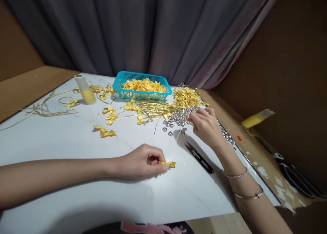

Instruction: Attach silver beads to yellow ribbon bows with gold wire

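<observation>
My left hand [146, 161] rests near the front of the white board, its thumb and fingers pinched on a small yellow ribbon bow [171, 164]. Something small and shiny shows just under the bow by the fingertips. Farther back on the right, my right hand [206, 125] reaches into a pile of silver beads [181, 117], fingers bent down and close together. Whether a bead sits between those fingertips is hidden. Black thread snips [199, 157] lie between the two hands, blades pointing away.
A blue basket [167, 87] of yellow bows stands at the back. Gold cords [155, 109] and a bow heap [186, 96] lie beside it. A yellow thread cone [88, 92] stands left; another cone [258, 118] and black scissors [296, 177] are on the right.
</observation>
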The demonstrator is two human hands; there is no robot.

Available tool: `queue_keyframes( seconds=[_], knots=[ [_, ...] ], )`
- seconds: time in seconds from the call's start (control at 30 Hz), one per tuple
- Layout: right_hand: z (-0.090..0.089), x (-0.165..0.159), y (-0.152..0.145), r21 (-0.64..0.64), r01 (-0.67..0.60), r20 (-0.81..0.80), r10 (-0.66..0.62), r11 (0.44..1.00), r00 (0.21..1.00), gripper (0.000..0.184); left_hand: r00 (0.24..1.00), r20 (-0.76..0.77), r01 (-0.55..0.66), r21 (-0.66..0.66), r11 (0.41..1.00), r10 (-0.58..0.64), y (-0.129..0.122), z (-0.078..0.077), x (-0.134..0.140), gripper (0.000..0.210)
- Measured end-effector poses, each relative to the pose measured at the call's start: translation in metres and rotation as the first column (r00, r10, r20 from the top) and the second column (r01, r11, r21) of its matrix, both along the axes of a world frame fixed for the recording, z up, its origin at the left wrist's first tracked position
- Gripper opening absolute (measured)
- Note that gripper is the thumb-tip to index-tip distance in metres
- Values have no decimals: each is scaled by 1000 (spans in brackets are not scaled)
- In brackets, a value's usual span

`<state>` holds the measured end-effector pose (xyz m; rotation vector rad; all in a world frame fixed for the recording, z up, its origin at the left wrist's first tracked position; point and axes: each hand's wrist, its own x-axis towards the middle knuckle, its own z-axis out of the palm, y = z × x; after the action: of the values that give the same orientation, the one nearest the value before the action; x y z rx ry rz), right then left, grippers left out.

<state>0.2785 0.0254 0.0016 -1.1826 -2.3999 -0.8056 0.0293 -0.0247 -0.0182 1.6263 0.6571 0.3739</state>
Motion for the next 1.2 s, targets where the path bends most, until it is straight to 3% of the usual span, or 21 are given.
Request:
queue_keyframes(
  seconds=[0.13,0.57,0.73,0.83,0.9,0.93,1.0,1.1,1.13,1.2],
  knots=[
    [-6,7,9,106,8,38,-12,994,999,22,1000,5,-30,7,1000,30,2,-1,-1,19],
    [-12,7,12,56,-55,-17,56,997,998,24,1000,-4,-1,77,997,1,4,-1,-3,15],
    [-9,5,10,-61,-30,-114,23,998,993,23,1000,-1,11,94,996,-11,3,0,-4,17],
    [-3,2,6,-223,-11,-366,-73,975,928,21,999,19,34,59,998,-35,2,1,-4,21],
    [2,0,2,-413,-71,-604,-215,908,767,22,999,37,35,39,999,-36,2,0,-4,21],
    [5,0,0,-511,-156,-695,-300,845,653,23,999,41,29,33,999,-30,2,-1,-3,21],
    [10,-3,-4,-628,-410,-772,-469,661,429,26,999,32,12,24,1000,-13,3,-3,-3,19],
    [15,-9,-10,-567,-747,-711,-664,348,231,24,1000,13,-1,8,1000,0,5,-6,-1,19],
    [16,-12,-12,-515,-815,-674,-713,267,193,22,1000,10,-1,2,1000,1,5,-7,-1,18],
    [17,-18,-16,-411,-898,-607,-783,160,138,16,1000,10,3,-15,1000,-3,6,-8,0,18]
  ],
)
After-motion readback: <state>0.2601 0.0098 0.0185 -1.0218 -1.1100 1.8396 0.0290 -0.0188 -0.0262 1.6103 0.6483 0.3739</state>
